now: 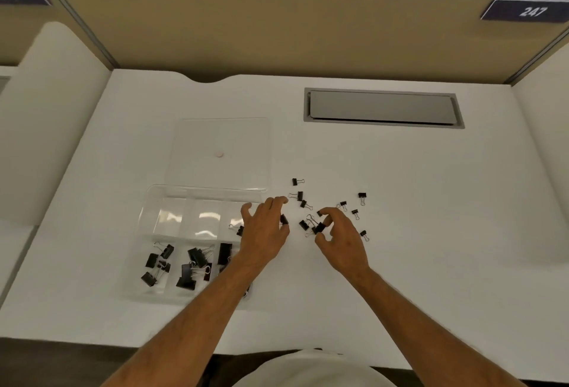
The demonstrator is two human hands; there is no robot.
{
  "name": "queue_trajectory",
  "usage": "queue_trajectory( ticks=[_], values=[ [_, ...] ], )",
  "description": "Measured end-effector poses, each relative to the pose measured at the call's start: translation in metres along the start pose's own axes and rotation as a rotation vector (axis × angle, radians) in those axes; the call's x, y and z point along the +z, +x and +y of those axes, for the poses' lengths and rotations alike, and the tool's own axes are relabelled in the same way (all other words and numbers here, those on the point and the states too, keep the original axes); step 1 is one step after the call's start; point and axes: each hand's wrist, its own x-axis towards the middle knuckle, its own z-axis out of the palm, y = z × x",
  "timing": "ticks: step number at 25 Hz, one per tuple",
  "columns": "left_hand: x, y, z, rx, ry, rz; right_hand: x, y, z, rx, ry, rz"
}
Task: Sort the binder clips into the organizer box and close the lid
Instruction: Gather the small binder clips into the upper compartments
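Both hands pinching small clips: left hand [265, 229], right hand [340, 237]; organizer box [147, 217] long axis left-right.

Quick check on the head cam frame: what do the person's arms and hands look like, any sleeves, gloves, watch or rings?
Both forearms are bare, with no sleeves in view. The left hand and right hand wear no gloves; no watch, band or ring shows. A pale garment covers the torso at the bottom edge.
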Motion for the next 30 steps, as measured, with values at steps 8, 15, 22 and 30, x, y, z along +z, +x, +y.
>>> queue_trajectory(
  ticks=[8,15,22,30],
  values=[
    [-0.024,-0.1,-0.014,-0.161,-0.251,0.066,0.014,-0.054,-0.014,-0.034,0.054,-0.059],
    [-0.047,-0.118,-0.045,-0.197,-0.322,0.054,0.029,-0.068,-0.039,-0.071,0.08,-0.074],
    [-0.063,-0.12,-0.098,-0.166,-0.369,0.013,0.069,-0.058,-0.066,-0.071,0.064,-0.026],
    [-0.078,-0.129,-0.151,-0.176,-0.411,0.022,0.098,-0.023,-0.104,-0.096,0.002,-0.02]
  ],
)
